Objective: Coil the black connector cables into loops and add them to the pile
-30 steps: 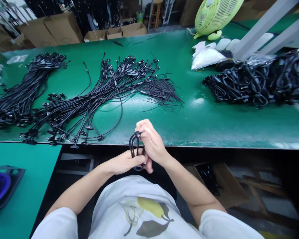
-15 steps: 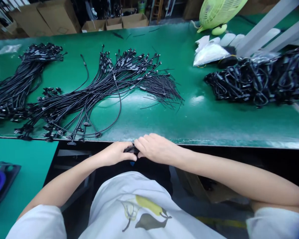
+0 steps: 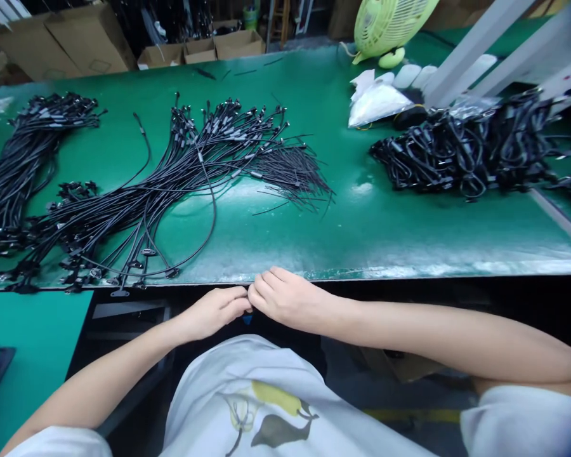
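My left hand [image 3: 219, 311] and my right hand [image 3: 278, 295] meet at the front edge of the green table [image 3: 285, 244], over the dark gap before my shirt. The fingers of both are closed and touch each other; what they pinch is hidden. Beyond them to the left, a spread of black cables [image 3: 157, 184] with connectors at both ends lies on the table. Thin black strands [image 3: 292, 171] lie at its right end. One cable loops near the table edge.
Another cable bundle [image 3: 23, 152] lies far left. Coiled black cables [image 3: 461, 152], a white plastic bag [image 3: 378, 105], a green fan [image 3: 390, 25] and grey posts [image 3: 476, 54] stand or lie at right. Cardboard boxes [image 3: 85, 41] are behind the table.
The view has shifted, so the table's things sit further left. My left fingers and thumb have closed together, and the black piece seen between my hands no longer shows.
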Demonstrator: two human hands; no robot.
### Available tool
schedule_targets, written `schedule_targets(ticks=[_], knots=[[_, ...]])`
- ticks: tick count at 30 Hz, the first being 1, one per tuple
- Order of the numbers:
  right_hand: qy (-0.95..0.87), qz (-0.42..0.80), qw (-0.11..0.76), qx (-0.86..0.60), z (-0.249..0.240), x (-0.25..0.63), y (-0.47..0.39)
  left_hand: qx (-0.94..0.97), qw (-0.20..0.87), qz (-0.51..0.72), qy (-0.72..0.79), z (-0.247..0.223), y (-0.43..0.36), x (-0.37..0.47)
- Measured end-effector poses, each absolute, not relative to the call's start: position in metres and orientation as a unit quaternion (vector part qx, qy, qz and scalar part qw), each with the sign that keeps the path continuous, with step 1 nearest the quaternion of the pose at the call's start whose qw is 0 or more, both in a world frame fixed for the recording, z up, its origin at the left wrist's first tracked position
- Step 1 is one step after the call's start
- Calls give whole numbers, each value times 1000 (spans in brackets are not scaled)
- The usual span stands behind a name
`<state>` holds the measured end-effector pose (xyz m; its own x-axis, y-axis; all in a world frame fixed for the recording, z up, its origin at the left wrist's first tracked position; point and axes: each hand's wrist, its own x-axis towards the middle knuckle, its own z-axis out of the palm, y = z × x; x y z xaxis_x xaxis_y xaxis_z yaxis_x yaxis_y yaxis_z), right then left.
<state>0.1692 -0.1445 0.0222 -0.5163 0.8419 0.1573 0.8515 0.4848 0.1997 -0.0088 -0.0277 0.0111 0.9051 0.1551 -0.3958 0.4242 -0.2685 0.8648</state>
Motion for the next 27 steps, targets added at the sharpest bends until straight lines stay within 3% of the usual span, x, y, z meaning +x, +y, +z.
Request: schedule_targets(ticks=[4,9,12,18,22,24,27], knots=[[-819,130,1,-559,25,173,-138,951,288,-34,112,7,-31,-3],[-778,298,59,-549,45,187,-137,993,106,41,16,6,-27,-2],[-775,269,79,-567,46,188,-141,990,140,12,11,13,-23,2],[-807,8,94,-583,23,182,-151,906,406,-86,85,34,-21,20],[-805,-7,86,-587,14,192,-147,936,320,-80,121,25,-25,29],[-796,66,89,-595,14,204,-141,960,242,-60,129,17,-26,33],[-772,196,109,-595,17,221,-133,967,218,-37,124,10,-22,39]])
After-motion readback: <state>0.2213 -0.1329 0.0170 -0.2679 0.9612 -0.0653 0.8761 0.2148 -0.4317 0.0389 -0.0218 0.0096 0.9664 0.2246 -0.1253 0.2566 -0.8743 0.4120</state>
